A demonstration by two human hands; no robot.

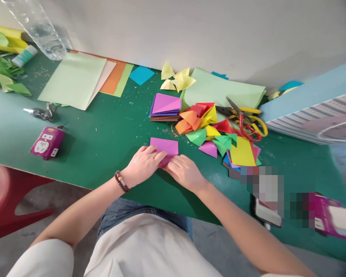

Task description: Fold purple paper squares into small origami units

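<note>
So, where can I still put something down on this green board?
Bare board lies between the purple socket and your left hand; a smaller, scrap-dotted patch lies between the pale green sheets and the purple paper stack. Right of your right hand, folded papers and scissors crowd it.

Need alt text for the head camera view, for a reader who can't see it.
The person's left hand, wearing a brown beaded bracelet, and right hand press on a square of magenta origami paper on a green-topped table. Nearby lie a heap of folded multicoloured paper pieces and scissors with yellow and red handles.
</note>
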